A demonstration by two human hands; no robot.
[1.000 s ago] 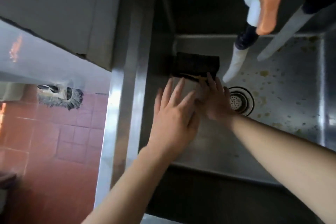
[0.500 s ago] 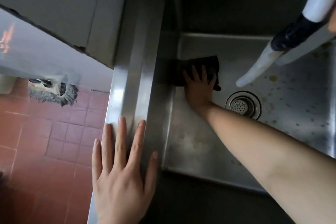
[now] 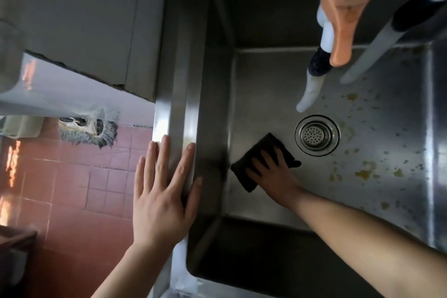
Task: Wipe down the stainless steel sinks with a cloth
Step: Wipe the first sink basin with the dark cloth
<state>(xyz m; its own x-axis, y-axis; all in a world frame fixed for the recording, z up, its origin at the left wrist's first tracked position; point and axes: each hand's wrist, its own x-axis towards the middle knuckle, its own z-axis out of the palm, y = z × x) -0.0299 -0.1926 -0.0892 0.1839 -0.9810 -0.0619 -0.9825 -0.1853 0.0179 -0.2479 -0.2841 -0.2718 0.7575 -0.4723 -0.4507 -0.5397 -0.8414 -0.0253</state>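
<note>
Red floor tiles (image 3: 72, 189) fill the lower left, beyond the outstretched fingers of the left hand (image 3: 162, 198). Stainless steel sink (image 3: 278, 94): deep basin occupying the centre and right, its left rim running vertically through the view. Basin floor to the right of the right-hand fingers is speckled with yellowish food spots (image 3: 365, 173). Left hand: palm down on the left rim, fingers spread flat and released, grasping nothing; the thumb lies over the inner edge. Right hand (image 3: 275, 176): reaching down into the basin, fingers splayed and pressing flat on a dark cloth (image 3: 251, 167), not clenched around it. Cloth: folded, lying on the basin floor near the left wall, protruding beyond the fingertips and to their left. Spray hoses (image 3: 312, 89): two pale nozzles hanging from the upper right, well above the right-hand fingers, with an orange handle (image 3: 346, 7) between them. Drain (image 3: 317, 135): round perforated strainer just beyond and to the right of the right fingertips, apart from the cloth.
</note>
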